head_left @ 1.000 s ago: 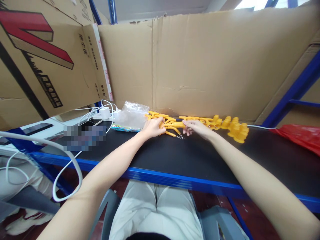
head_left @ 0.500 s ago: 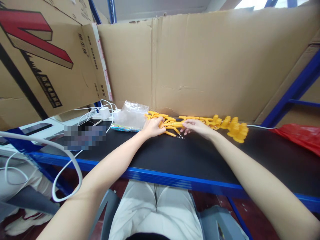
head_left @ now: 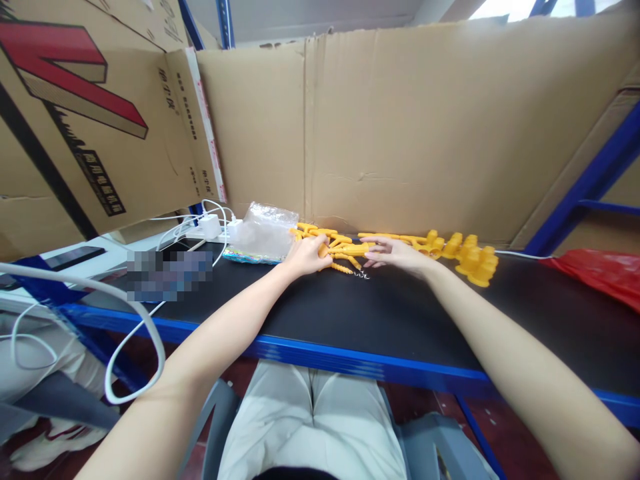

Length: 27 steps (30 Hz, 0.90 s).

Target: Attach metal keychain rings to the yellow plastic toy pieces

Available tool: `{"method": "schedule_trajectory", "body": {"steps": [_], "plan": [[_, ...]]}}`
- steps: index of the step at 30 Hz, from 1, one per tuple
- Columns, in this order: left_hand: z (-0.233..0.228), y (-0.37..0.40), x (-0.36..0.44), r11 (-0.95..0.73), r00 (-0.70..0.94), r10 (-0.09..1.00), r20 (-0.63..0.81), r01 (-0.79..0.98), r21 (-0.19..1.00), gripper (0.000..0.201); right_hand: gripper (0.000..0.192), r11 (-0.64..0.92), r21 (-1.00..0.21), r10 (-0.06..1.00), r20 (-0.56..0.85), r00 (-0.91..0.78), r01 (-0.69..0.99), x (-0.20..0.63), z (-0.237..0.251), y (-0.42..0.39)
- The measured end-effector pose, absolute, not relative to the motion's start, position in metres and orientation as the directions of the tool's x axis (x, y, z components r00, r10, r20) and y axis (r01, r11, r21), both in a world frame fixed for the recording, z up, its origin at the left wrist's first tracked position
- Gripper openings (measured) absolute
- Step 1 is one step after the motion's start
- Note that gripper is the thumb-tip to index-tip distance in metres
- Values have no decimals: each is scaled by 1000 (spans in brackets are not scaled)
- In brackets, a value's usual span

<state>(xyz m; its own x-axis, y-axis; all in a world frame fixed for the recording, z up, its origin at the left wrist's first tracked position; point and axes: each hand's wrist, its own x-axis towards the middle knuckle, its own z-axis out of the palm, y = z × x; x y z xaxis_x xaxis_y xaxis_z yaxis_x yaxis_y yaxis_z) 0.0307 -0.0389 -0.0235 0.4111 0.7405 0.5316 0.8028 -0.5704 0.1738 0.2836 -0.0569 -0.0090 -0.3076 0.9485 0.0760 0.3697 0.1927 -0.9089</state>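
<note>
My left hand (head_left: 306,257) is closed on the left end of a yellow plastic tube-like piece (head_left: 356,249), held just above the black tabletop (head_left: 345,313). At that piece's right end is my right hand (head_left: 403,257), its fingers apart; whether a fingertip touches the piece is hard to see. Yellow branched plastic parts (head_left: 345,268) lie under and behind the held piece. Small dark and silvery bits (head_left: 361,274), too tiny to name, rest in front of them. Beyond my right hand stands a row of yellow cup-shaped parts (head_left: 475,261).
A clear plastic bag (head_left: 265,227) lies left of my left hand, near white chargers and cables (head_left: 210,227). Cardboard walls (head_left: 415,133) rise behind and at left. Red plastic (head_left: 600,270) sits at far right. A blue rail (head_left: 350,357) edges the table.
My right hand's fingers have spread from a pinch at the yellow piece's right end and shifted slightly right. My left hand keeps its hold in the same place.
</note>
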Motion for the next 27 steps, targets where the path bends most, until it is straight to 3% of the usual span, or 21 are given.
{"method": "schedule_trajectory", "body": {"steps": [5, 19, 27], "plan": [[-23, -38, 31, -565, 412, 751, 516, 805, 180, 33, 49, 168, -929, 952, 67, -297, 329, 283, -11, -56], [-24, -39, 31, -569, 413, 752, 514, 800, 190, 34, 43, 155, -920, 944, 30, -328, 361, 281, -10, -57], [-25, -37, 31, -569, 414, 749, 517, 802, 182, 33, 58, 186, -911, 940, 56, -336, 369, 282, -11, -56]]}}
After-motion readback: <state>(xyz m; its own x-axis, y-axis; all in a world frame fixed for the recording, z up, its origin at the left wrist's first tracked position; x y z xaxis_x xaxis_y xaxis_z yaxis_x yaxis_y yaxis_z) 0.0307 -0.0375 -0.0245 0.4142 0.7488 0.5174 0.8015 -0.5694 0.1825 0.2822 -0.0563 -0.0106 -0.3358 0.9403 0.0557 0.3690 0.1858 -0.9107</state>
